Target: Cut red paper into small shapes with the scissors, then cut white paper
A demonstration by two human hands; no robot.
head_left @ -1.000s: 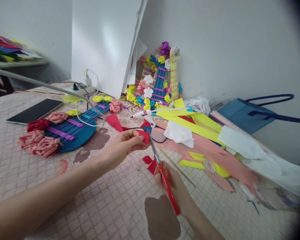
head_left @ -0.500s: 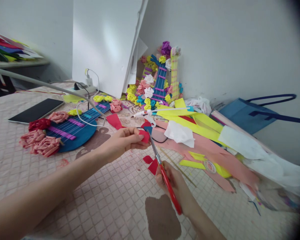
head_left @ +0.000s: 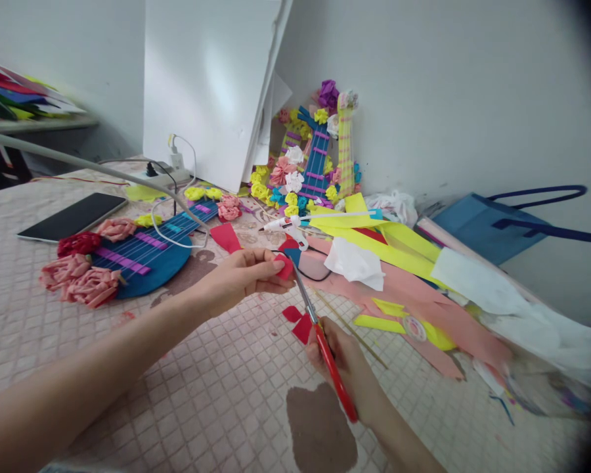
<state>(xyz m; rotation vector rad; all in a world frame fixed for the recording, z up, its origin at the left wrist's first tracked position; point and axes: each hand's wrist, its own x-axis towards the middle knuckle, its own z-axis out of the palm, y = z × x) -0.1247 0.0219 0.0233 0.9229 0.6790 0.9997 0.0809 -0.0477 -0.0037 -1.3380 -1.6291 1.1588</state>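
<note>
Pinched between thumb and fingers of my left hand (head_left: 249, 276) is a small red paper piece (head_left: 284, 267). My right hand (head_left: 342, 358) is closed round the red handles of a pair of scissors (head_left: 331, 368), whose blades point up and away, their tips at the paper's right edge. Below the blades, on the table, lie two cut red pieces, a petal-shaped one (head_left: 291, 314) and a squarer one (head_left: 303, 328). A larger red strip (head_left: 225, 238) lies beyond my left hand. Just past the paper is a white glue gun (head_left: 288, 225) with a cord.
A blue paper guitar (head_left: 157, 266) with paper flowers lies at left near a black tablet (head_left: 73, 215). Flower-covered guitars (head_left: 315, 161) lean on the wall. Yellow strips (head_left: 398, 249), pink paper (head_left: 438, 322) and a thin stick (head_left: 352, 332) lie right. A blue bag (head_left: 487, 226) stands behind.
The red piece's outline in my left fingers looks rounder at its upper right, beside the scissor blades. Both hands stay in nearly the same place.
</note>
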